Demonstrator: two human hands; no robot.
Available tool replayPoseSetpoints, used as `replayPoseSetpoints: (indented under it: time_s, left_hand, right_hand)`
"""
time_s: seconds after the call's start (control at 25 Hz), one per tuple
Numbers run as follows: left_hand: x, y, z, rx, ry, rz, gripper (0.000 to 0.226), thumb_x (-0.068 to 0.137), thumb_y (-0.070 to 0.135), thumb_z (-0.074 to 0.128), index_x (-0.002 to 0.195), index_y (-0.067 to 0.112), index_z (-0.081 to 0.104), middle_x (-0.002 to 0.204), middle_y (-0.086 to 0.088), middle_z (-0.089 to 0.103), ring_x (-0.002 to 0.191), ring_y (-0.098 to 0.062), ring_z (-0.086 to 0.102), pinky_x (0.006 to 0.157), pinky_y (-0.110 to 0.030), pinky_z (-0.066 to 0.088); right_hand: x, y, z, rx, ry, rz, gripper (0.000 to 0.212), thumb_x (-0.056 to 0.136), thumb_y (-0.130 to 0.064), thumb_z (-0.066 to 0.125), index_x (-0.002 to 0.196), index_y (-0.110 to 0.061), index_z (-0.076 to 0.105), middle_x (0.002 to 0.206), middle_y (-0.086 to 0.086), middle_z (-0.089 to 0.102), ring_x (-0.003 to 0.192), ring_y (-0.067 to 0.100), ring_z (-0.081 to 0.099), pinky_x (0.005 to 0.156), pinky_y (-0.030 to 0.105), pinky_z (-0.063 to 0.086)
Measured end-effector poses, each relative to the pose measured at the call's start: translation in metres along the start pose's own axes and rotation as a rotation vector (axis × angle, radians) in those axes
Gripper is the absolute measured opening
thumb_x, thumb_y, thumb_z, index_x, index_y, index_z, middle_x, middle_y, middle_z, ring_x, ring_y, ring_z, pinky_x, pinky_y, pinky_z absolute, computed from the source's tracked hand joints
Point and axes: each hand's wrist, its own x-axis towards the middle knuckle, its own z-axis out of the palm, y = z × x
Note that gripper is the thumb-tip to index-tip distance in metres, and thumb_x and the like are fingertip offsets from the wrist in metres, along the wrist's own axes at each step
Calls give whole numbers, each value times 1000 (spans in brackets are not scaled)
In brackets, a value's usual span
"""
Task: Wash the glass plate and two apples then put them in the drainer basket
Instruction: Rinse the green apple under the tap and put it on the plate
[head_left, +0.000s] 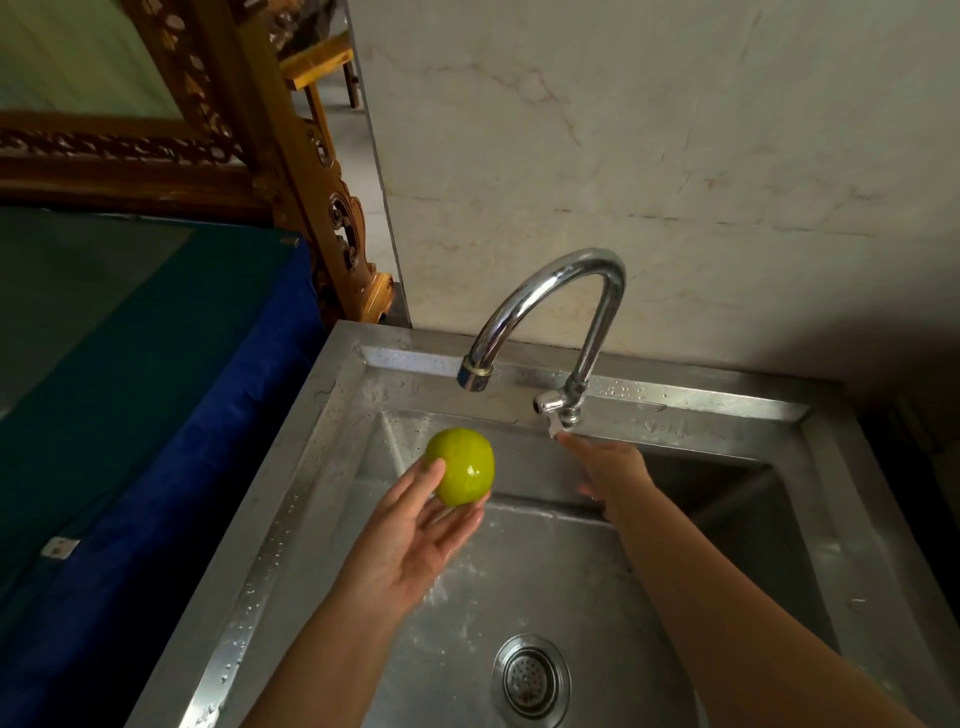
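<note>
A wet green apple (462, 465) rests on the fingers of my left hand (415, 535), held palm-up over the steel sink (311, 467), just below and left of the tap spout (474, 375). My right hand (608, 470) reaches toward the back of the sink, with its fingertips at the tap's small lever (555, 423). No water stream is visible from the spout. The glass plate, the second apple and the drainer basket are out of view.
A chrome gooseneck tap (571, 291) rises from the sink's back rim against a marble wall. The drain strainer (531, 680) lies at the basin's bottom. A blue-and-green cloth-covered surface (130, 389) lies to the left, with carved wooden furniture (291, 156) behind it.
</note>
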Motion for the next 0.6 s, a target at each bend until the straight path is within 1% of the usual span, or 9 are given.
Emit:
replayPoseSetpoints:
  time_s: [0.04, 0.12, 0.16, 0.24, 0.28, 0.32, 0.4, 0.48, 0.6]
  left_hand:
    - [-4, -1, 1, 60, -20, 32, 48, 66, 21, 66, 113, 16, 60, 120, -21, 62, 90, -29, 69, 68, -34, 61]
    - [-13, -6, 3, 189, -49, 94, 50, 66, 21, 66, 116, 19, 59, 115, -14, 65, 91, -26, 71, 68, -32, 61]
    - [-18, -9, 7, 247, -58, 123, 52, 68, 19, 66, 119, 19, 58, 114, -13, 65, 91, -24, 71, 70, -32, 60]
    - [-30, -16, 20, 333, -85, 185, 47, 70, 14, 67, 116, 21, 59, 109, -11, 68, 89, -24, 72, 74, -33, 60]
    - [-38, -19, 27, 374, -115, 211, 46, 68, 14, 69, 113, 23, 60, 104, -8, 71, 88, -23, 72, 74, -33, 59]
    - [-48, -22, 37, 430, -154, 236, 48, 65, 15, 72, 110, 25, 61, 100, -5, 73, 89, -22, 72, 75, -33, 60]
    - [-70, -25, 58, 588, -224, 278, 54, 61, 14, 81, 110, 27, 61, 104, -3, 71, 94, -21, 71, 76, -33, 59]
    - [-91, -26, 75, 733, -301, 325, 55, 63, 14, 77, 113, 29, 59, 114, -2, 64, 98, -20, 69, 78, -33, 59]
    - [-128, -25, 103, 940, -442, 411, 56, 67, 10, 74, 115, 31, 55, 120, 1, 61, 105, -15, 65, 86, -31, 55]
  right_hand:
    - [-9, 1, -2, -68, 20, -37, 60, 75, -40, 71, 119, -2, 54, 115, 15, 63, 94, 24, 63, 87, 42, 54]
    - [-38, 2, -7, -83, -49, -188, 60, 76, -40, 70, 124, -7, 54, 123, 11, 61, 108, 25, 60, 97, 42, 50]
    - [-58, 3, -12, -22, -165, -282, 53, 76, -38, 71, 119, -10, 59, 121, 11, 64, 106, 23, 62, 96, 39, 51]
    - [-99, 4, -23, 62, -409, -396, 47, 69, -36, 73, 109, -11, 67, 106, 6, 73, 96, 15, 68, 89, 26, 54]
    - [-115, 6, -29, 91, -465, -442, 45, 67, -32, 74, 107, -11, 68, 98, 1, 76, 92, 11, 69, 84, 19, 54]
    - [-128, 7, -37, 113, -462, -493, 41, 68, -24, 76, 106, -10, 68, 94, -1, 76, 89, 9, 69, 81, 16, 53]
    - [-151, 6, -61, 150, -368, -577, 36, 69, -9, 77, 104, -12, 68, 94, 1, 76, 90, 10, 70, 80, 19, 53]
    - [-172, 5, -86, 144, -303, -651, 39, 67, -6, 79, 101, -20, 68, 94, -2, 77, 91, 11, 70, 80, 20, 54]
    - [-214, 5, -122, 111, -238, -734, 42, 65, -8, 81, 100, -25, 68, 98, -7, 76, 93, 11, 70, 79, 19, 54]
